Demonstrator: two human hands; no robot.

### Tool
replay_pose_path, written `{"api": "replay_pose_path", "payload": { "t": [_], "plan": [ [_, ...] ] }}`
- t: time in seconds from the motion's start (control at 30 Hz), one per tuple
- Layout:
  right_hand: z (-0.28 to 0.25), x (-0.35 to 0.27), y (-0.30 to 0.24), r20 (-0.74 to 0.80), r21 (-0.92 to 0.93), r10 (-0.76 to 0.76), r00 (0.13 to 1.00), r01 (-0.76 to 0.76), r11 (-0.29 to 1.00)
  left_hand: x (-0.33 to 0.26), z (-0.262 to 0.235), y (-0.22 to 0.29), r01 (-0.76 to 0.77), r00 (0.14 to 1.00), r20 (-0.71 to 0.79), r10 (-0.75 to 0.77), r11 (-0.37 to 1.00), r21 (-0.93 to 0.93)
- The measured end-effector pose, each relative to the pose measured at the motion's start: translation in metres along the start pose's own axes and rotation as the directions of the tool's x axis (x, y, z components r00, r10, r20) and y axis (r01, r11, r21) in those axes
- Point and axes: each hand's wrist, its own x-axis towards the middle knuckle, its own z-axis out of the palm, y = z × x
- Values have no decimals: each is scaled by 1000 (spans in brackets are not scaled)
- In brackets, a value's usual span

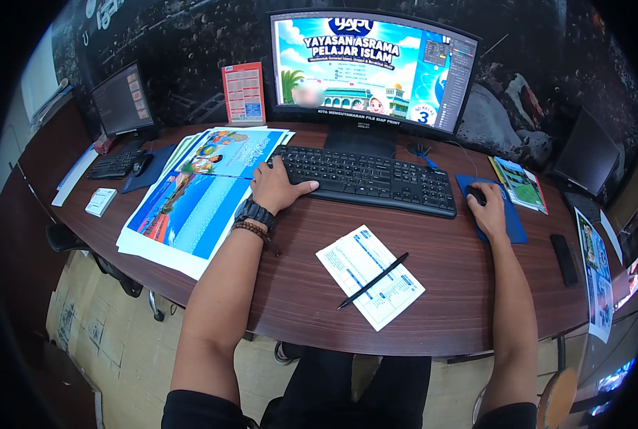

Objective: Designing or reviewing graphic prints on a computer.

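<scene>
Lying crosswise, the keyboard (pixel 376 180) bears the spread left hand (pixel 279 187) at its left end; the right hand (pixel 487 213) grasps the mouse (pixel 479 194).

Two bare hands (pixel 282 187) (pixel 486 212), three black-framed rectangular monitors (pixel 365 79) (pixel 122 100) (pixel 587 154), at least two black plastic keyboards (pixel 369 179) (pixel 113 166), two dark computer mice (pixel 478 194) (pixel 141 164), two flat blue mouse pads (pixel 512 222) (pixel 159 163), one slim black pen (pixel 372 281), one white rectangular paper form (pixel 365 259), one red-and-white upright calendar (pixel 244 93), one black wristwatch (pixel 256 213) and one small white paper stack (pixel 101 201) show.
</scene>
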Motion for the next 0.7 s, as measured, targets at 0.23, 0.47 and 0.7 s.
{"api": "replay_pose_path", "payload": {
  "t": [0.23,0.47,0.7],
  "plan": [
    [1,1,-2,-5,3,-4,1000,4,1000,4,3,-6,-19,999,-29,20,999,27],
    [1,2,3,-8,0,-6,1000,6,1000,7,7,-7,-43,997,-54,47,996,78],
    [0,1,-2,-5,4,1,1000,-1,1000,9,11,-9,-57,995,-74,66,991,117]
  ]
}}
